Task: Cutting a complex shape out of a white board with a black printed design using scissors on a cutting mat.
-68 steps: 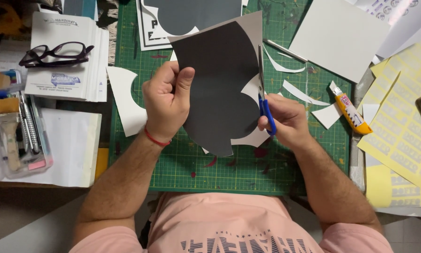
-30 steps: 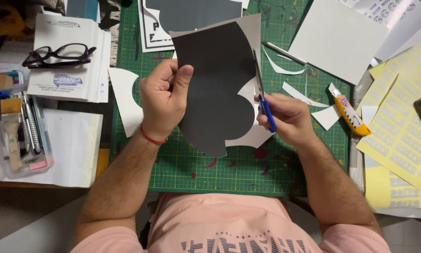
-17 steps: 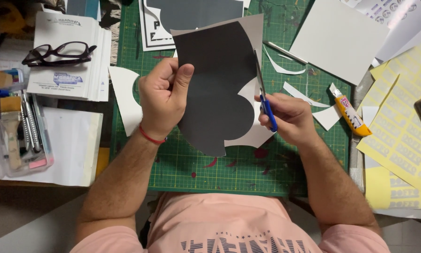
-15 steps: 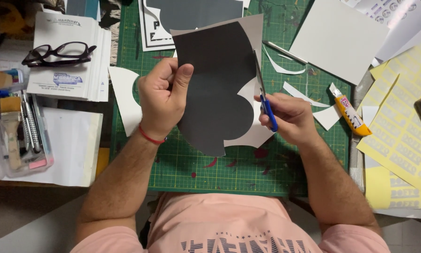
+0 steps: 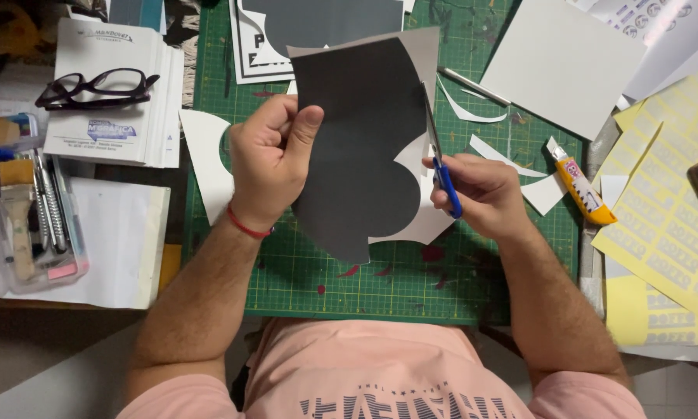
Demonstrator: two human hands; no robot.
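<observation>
My left hand (image 5: 267, 159) pinches the left edge of a dark grey card sheet (image 5: 356, 147) with a curved, cut outline and a paler margin, held above a green cutting mat (image 5: 395, 279). My right hand (image 5: 477, 194) grips blue-handled scissors (image 5: 442, 174). Their blades point up along the sheet's right edge, in the cut between the dark shape and its white offcut (image 5: 422, 221).
White paper scraps (image 5: 209, 151) and slivers lie on the mat. A yellow utility knife (image 5: 581, 182), grey card (image 5: 562, 62) and yellow label sheets (image 5: 659, 225) are at right. Black glasses (image 5: 96, 85) on booklets and a clear tool box (image 5: 23, 209) sit at left.
The scissors have worked a little farther up the sheet's right edge, and my left hand has shifted the card slightly. Everything else on the desk is as before.
</observation>
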